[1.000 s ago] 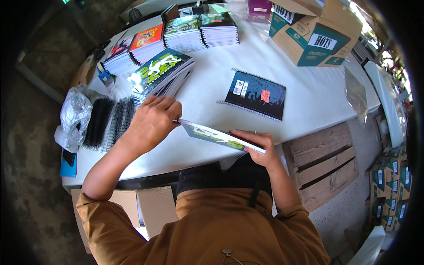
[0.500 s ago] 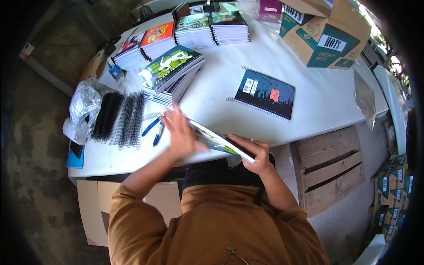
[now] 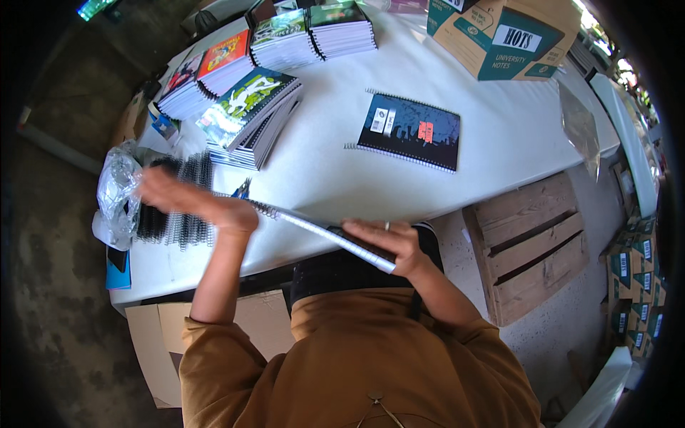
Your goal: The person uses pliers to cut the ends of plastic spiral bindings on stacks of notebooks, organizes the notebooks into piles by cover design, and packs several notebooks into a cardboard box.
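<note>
My right hand is closed round the right end of a notebook that stands edge-on above the table's front edge. A spiral binding coil shows at the left end of its spine. My left hand is stretched out over a heap of loose binding coils, its fingers blurred by motion and seemingly holding nothing. Its wrist is beside the notebook's coil end. Behind that wrist, blue-handled pliers are partly hidden. A dark notebook lies flat, one coil end sticking out at its left corner.
A leaning stack of notebooks stands behind the coils, with a row of notebook stacks farther back. Clear plastic wrap lies at left. An open carton stands at back right. A wooden pallet is right of the table.
My left hand has swung left from the notebook's end to over the loose coils. The notebook now shows its spine edge, still in my right hand. The view has shifted slightly.
</note>
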Motion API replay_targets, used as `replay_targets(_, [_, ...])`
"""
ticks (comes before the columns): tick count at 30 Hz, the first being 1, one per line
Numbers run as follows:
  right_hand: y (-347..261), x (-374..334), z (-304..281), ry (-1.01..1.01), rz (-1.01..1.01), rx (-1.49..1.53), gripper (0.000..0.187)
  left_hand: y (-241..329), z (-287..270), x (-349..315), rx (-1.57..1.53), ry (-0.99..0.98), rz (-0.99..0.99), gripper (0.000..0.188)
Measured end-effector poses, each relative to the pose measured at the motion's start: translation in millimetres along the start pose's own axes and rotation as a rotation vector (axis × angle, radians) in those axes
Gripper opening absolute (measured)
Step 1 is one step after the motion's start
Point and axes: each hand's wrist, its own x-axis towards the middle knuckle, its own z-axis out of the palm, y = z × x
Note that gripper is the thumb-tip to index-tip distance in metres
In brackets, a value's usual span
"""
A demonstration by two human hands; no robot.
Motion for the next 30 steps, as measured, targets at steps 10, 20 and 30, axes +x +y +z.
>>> replay_targets(10, [-7, 4, -1, 0.0, -0.029, -0.05, 0.028, 24, -4, -7, -0.234, -0.099, 0.043, 0.104])
replay_targets(20, [-2, -2, -4, 0.0, 0.006, -0.03, 0.048, 34, -12, 14, -0.235, -0.174, 0.275, 0.11])
replay_targets(30, [-5, 4, 9, 0.042, 0.046, 0.022, 0.046, 44, 0, 15, -0.104, 0.102, 0.252, 0.086])
